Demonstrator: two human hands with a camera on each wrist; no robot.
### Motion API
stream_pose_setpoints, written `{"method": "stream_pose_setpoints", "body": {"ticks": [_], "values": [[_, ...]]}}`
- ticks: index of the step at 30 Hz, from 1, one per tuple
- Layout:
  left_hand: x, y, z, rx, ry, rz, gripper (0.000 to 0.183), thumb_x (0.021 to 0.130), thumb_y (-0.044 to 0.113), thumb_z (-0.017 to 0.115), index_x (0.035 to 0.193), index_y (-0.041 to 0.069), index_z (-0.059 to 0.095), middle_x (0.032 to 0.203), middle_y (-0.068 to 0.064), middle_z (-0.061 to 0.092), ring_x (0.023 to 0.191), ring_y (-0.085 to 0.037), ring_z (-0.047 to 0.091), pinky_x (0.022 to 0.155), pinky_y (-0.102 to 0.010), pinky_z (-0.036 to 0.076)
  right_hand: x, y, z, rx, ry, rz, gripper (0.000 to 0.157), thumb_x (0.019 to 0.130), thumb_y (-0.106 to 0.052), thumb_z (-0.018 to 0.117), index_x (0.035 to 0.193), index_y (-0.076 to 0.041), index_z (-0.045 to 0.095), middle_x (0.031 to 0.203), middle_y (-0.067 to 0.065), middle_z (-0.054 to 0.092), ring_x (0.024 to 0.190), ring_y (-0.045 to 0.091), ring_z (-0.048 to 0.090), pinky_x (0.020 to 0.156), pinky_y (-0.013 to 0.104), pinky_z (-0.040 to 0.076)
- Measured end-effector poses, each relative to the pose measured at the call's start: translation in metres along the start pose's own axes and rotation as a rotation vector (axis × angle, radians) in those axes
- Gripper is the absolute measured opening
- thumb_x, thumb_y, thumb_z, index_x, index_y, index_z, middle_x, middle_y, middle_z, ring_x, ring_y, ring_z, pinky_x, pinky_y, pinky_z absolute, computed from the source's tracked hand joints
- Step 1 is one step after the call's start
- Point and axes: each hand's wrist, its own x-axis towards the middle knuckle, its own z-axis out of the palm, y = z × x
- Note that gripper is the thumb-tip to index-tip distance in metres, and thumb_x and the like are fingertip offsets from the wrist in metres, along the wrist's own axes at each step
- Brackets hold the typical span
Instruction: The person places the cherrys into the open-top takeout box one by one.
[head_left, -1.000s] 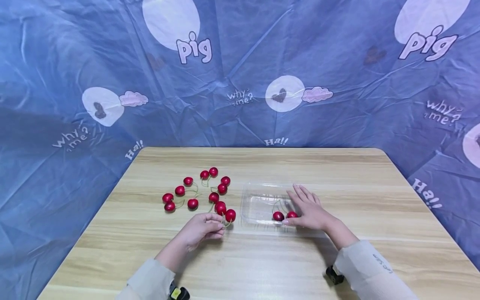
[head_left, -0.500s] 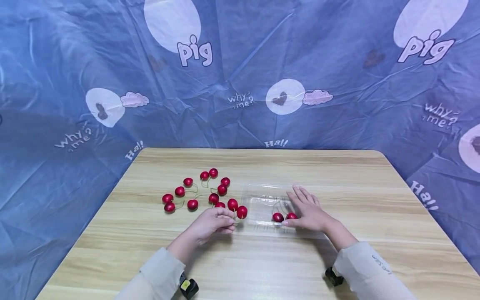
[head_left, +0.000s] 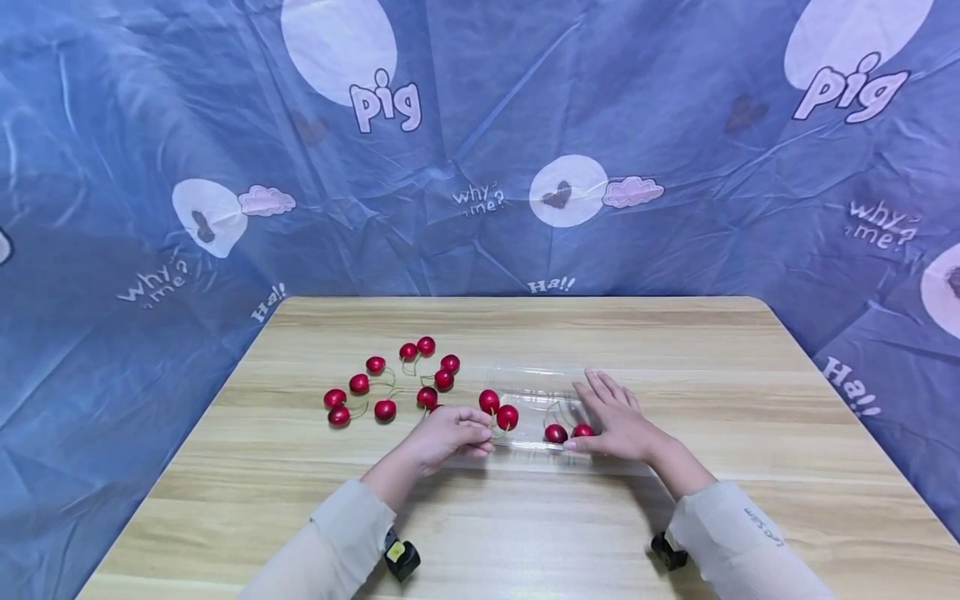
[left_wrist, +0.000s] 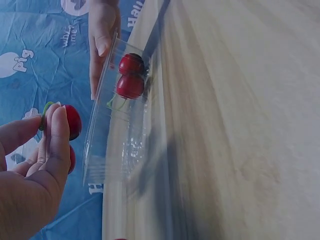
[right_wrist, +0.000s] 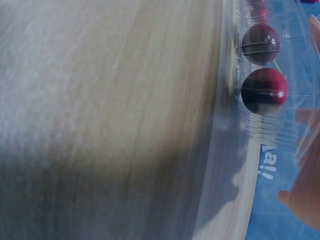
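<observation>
My left hand [head_left: 452,437] pinches the green stems [left_wrist: 46,115] of a pair of red cherries [head_left: 498,409], held at the left side of a clear plastic box [head_left: 525,445]. In the left wrist view one of these cherries [left_wrist: 73,122] shows past the fingertips, and the other is mostly behind the fingers. Two more cherries [head_left: 556,433] with stems lie inside the box near its front wall, also seen through the plastic in the right wrist view as dark red balls [right_wrist: 264,91]. My right hand [head_left: 618,421] rests with spread fingers over the box's right rim.
Several loose cherries [head_left: 385,410] with stems lie on the wooden table [head_left: 525,533] left of the box, one partly hidden behind the left hand. A blue printed cloth [head_left: 480,150] hangs behind the table's back edge.
My left hand has moved right with the pair of cherries, from the loose group on the table to the left edge of the box. The right hand has stayed on the box.
</observation>
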Motion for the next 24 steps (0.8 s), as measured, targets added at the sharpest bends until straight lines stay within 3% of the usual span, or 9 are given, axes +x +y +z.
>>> {"method": "stream_pose_setpoints", "body": {"ticks": [7,12,18,24], "values": [[0.004,0.01,0.006,0.046,-0.073,0.064,0.027,0.081,-0.001,0.054,0.104,-0.014,0.048,0.093,-0.025,0.059,0.078,-0.024,0.061,0.071,-0.03,0.051,0.0,-0.001,-0.001,-0.001,-0.004,0.0,0.095,0.067,-0.061,0.058,0.134,-0.001,0.025,0.14,0.02,0.01,0.126,0.038,0.005,0.095,0.061,0.005],[0.011,0.011,0.011,0.047,-0.061,0.008,0.028,0.081,-0.003,0.051,0.107,-0.014,0.047,0.096,-0.03,0.055,0.078,-0.026,0.061,0.072,-0.032,0.051,-0.001,-0.002,-0.002,-0.001,-0.006,0.001,0.095,0.067,-0.06,0.058,0.134,-0.001,0.025,0.14,0.02,0.01,0.125,0.038,0.005,0.096,0.061,0.005],[0.02,0.008,0.016,0.033,-0.038,-0.01,0.029,0.081,-0.003,0.052,0.108,-0.014,0.047,0.095,-0.03,0.056,0.073,-0.021,0.061,0.072,-0.035,0.051,0.0,-0.002,-0.001,-0.002,-0.006,-0.001,0.096,0.066,-0.061,0.058,0.134,-0.001,0.025,0.14,0.022,0.01,0.125,0.039,0.005,0.096,0.061,0.006],[0.03,0.007,0.02,0.038,-0.031,-0.033,0.027,0.081,-0.003,0.053,0.105,-0.013,0.05,0.087,-0.022,0.06,0.071,-0.018,0.061,0.068,-0.029,0.052,-0.001,-0.003,-0.002,-0.001,-0.004,0.0,0.096,0.066,-0.061,0.058,0.133,0.0,0.026,0.139,0.023,0.01,0.125,0.039,0.005,0.095,0.061,0.006]]}}
